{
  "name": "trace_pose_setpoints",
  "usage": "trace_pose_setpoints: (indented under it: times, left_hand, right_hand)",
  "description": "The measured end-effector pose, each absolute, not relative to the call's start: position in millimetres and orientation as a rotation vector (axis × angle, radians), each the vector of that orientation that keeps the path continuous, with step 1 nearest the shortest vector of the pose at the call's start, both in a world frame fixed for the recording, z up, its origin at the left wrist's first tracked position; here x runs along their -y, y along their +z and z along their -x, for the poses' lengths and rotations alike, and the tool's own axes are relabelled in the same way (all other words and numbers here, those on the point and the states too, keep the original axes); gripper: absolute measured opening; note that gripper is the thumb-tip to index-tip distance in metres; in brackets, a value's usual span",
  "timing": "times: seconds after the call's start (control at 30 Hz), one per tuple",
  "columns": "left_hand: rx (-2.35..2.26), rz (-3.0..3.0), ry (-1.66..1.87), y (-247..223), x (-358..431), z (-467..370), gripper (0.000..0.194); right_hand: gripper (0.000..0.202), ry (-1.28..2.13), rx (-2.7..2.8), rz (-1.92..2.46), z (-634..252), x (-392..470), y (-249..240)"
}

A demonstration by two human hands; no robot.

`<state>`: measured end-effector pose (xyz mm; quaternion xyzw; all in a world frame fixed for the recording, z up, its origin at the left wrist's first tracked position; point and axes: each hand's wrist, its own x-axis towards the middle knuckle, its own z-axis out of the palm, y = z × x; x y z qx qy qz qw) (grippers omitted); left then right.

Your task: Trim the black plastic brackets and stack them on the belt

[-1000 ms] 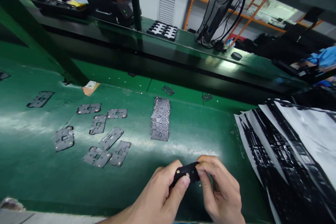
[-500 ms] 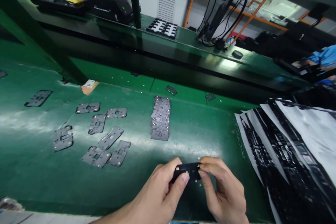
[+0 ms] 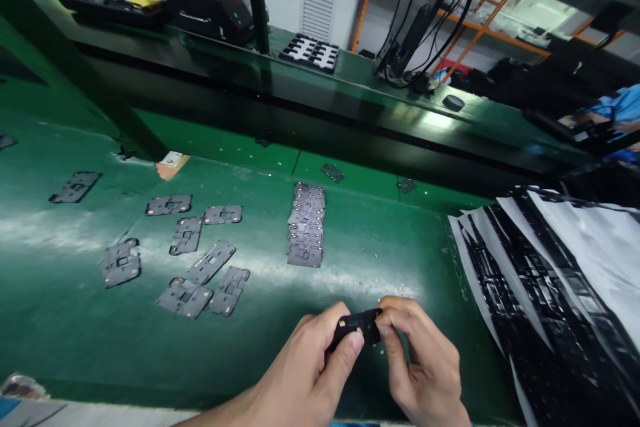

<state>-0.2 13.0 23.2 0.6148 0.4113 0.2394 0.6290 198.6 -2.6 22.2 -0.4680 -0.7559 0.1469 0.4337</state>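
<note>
Between thumb and fingers, my left hand (image 3: 313,363) grips a thin black plastic plate (image 3: 369,325) with small gold-coloured pads, held above the green bench near its front edge. My right hand (image 3: 423,353) pinches at the plate's right end with thumb and forefinger; whether a tiny piece is between those fingertips is hidden. Farther back, an overlapping column of similar grey-black plates (image 3: 306,227) lies on the bench. Loose plates of the same kind, such as one plate (image 3: 185,297), are scattered to the left.
At the right, a fanned stack of black-and-white sheets (image 3: 560,293) covers the bench. A green post (image 3: 95,80) slants down at the left. Behind runs a raised shelf (image 3: 360,83) bearing a tray (image 3: 310,52), a stand with cables (image 3: 415,33) and a round black object (image 3: 453,103).
My right hand has shifted slightly left, and its fingers have curled more at the plate's end. The plate has tilted a little, its right end higher. The plates on the bench lie as before.
</note>
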Motion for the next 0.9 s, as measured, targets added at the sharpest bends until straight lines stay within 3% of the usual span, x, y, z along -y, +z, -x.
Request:
trace_pose_setpoints:
  times: [0.3,0.4,0.47,0.57,0.63,0.73,0.9]
  left_hand:
    - [-1.062,-1.426,0.455,12,-19,-2,0.036]
    - [-1.165,-1.564,0.457,6,-21,-1,0.033]
    - [-1.200,-1.699,0.483,-2,-22,0,0.032]
    - [-1.177,-1.893,0.583,-17,-24,4,0.031]
    - [-1.152,-1.993,0.654,-27,-25,8,0.027]
    - [-1.142,-2.127,0.708,-41,-26,11,0.020]
    - [-1.022,-2.274,0.866,-63,-30,7,0.015]
  right_hand:
    - [0.017,0.664,1.754,1.274,-224,15,16]
    - [0.007,0.583,1.675,1.412,-248,8,12]
    - [0.013,0.478,1.744,1.551,-266,-9,7]
    - [0.007,0.480,1.965,1.779,-296,-55,-2]
    - [0.021,0.516,2.036,1.862,-317,-97,-9]
    - [0.015,0.459,2.073,2.032,-345,-167,-17]
    - [0.033,0.234,1.965,2.338,-374,-266,-29]
